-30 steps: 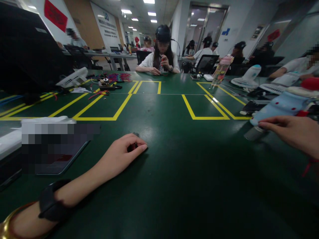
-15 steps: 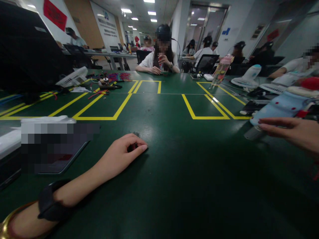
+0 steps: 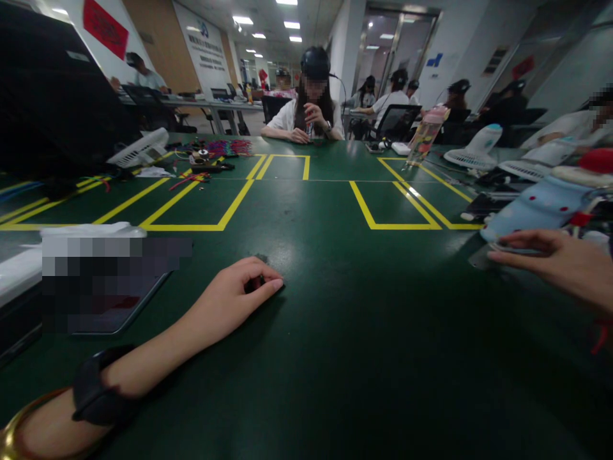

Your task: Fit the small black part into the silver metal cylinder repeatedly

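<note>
My left hand rests on the green tabletop, fingers curled and thumb tip against them. Whatever may be inside that pinch is hidden; a small dark patch shows just behind the knuckles. At the right, my right hand has its thumb and fingers closed around a small flat grey object, which lies low by the table and is partly covered by the fingers. Directly behind it leans a light-blue bottle-shaped thing with red dots.
A dark tablet-like device and white packaging lie at left. Yellow tape lines mark the table. Farther back are wires, a pink-lided bottle and white fans. A person sits opposite.
My right hand has shifted slightly left and down, its thumb and fingers now around the grey object. The left hand has stayed in place.
</note>
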### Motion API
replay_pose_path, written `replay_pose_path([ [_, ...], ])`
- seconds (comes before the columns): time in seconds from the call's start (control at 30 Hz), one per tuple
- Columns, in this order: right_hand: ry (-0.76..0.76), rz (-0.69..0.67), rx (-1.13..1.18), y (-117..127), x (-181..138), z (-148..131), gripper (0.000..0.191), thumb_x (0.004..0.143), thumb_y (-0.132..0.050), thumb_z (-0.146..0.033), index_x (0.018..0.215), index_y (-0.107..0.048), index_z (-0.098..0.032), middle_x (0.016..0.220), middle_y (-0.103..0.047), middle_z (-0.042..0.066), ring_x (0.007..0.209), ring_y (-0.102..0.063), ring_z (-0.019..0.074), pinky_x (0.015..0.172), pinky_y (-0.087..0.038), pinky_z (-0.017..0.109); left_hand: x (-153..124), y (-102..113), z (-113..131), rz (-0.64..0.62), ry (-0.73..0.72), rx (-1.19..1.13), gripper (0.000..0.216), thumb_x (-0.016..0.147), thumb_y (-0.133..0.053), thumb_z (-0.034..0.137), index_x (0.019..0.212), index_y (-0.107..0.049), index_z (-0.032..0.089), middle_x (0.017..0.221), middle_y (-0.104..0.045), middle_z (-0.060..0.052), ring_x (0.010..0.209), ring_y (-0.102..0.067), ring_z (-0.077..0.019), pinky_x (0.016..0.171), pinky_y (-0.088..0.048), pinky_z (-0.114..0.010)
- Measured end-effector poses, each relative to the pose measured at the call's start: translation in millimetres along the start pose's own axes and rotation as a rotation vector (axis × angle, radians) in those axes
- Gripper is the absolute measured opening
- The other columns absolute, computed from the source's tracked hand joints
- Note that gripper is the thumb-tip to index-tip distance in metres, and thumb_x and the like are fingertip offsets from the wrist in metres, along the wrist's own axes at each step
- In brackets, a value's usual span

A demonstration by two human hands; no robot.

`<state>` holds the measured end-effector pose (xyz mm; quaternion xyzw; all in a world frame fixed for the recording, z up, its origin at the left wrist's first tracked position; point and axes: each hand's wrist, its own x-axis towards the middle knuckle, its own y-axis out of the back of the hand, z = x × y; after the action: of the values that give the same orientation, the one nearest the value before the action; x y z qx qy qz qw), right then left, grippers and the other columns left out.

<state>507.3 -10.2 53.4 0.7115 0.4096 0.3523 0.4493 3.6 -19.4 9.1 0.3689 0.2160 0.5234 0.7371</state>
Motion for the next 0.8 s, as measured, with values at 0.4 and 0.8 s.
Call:
replay_pose_path([
  [0.4,0.677,-0.146,0.602,-75.6,-87.7,-128.1,0.038,0.078,-0.064,-0.035,0.113,-0.055,-0.023,0.111,-0.062,0.005,0.095,-0.062,0.0154,0.085,-0.054,0.035,1.5,-0.5,8.1,0.009,0.011,0.005,0.03,0.088,-0.05,0.047,0.093,-0.069,0.024,0.098,-0.064,-0.003,0.086,-0.059,-0.0205,0.072,-0.046,-0.032],
  [0.8,0.832,-0.315,0.689,-111.9,-113.8,-181.1,0.055,0.075,-0.066,-0.034,0.124,-0.042,-0.023,0.116,-0.058,0.007,0.101,-0.06,0.0153,0.089,-0.051,0.034,10.3,-9.3,26.3,0.124,-0.109,0.003,0.029,0.089,-0.051,0.042,0.109,-0.064,0.026,0.102,-0.061,-0.004,0.086,-0.058,-0.0191,0.07,-0.046,-0.031],
])
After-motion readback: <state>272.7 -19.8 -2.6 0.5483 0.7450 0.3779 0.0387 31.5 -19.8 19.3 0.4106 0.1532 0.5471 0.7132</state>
